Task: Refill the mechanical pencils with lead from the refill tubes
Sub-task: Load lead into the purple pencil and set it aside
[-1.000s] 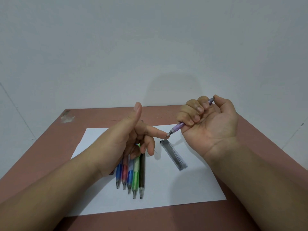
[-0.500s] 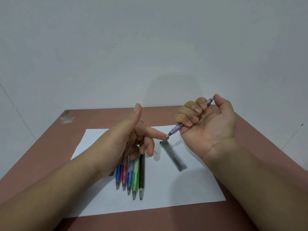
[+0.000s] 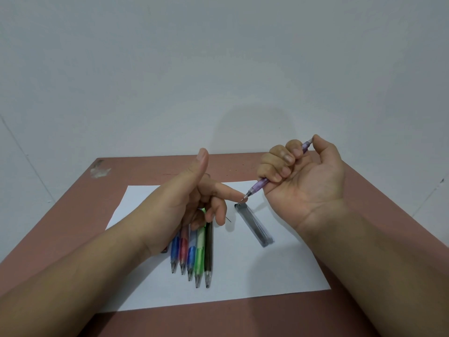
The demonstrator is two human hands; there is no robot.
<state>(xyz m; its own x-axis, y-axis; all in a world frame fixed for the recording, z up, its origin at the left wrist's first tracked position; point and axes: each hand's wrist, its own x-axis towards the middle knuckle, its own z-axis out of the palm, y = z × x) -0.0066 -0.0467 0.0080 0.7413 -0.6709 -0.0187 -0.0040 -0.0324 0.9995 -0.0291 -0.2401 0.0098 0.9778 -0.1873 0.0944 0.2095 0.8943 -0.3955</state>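
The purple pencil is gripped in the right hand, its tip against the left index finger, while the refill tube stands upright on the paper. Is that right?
Not quite. The head view shows the refill tube lying flat on the paper, not upright. The rest holds: the right hand grips the purple pencil, its tip against the left hand's index finger.

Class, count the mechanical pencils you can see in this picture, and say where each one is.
6. The purple pencil is gripped in the right hand. Blue, red, light blue, green and black lie side by side on the paper. The left hand may hide more.
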